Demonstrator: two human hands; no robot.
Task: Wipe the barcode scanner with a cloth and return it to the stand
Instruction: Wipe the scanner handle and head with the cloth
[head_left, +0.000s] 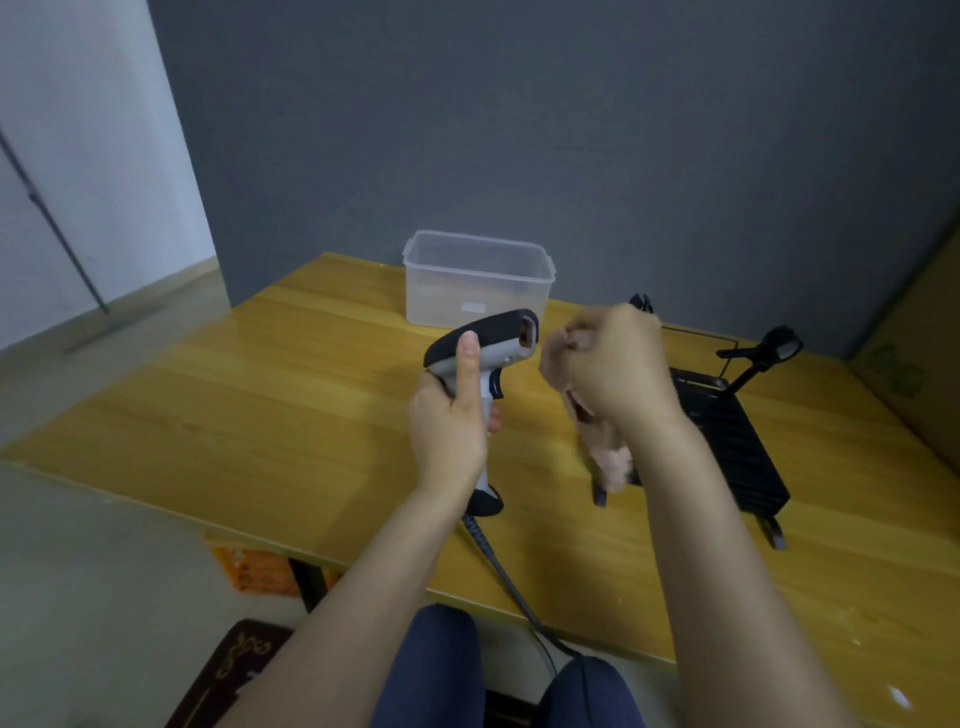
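Note:
My left hand grips the handle of the grey and black barcode scanner, held upright above the wooden table with its window facing right. Its coiled cable hangs down over the table's front edge. My right hand is closed around a pinkish cloth, a little to the right of the scanner's head and not touching it. The cloth's loose end hangs below my fist. The black stand, with its bent neck and ring holder, rises at the right behind my right hand.
A clear plastic box stands at the back of the yellow wooden table. A flat black device lies at the right under the stand. An orange crate sits under the table. A cardboard box is at far right.

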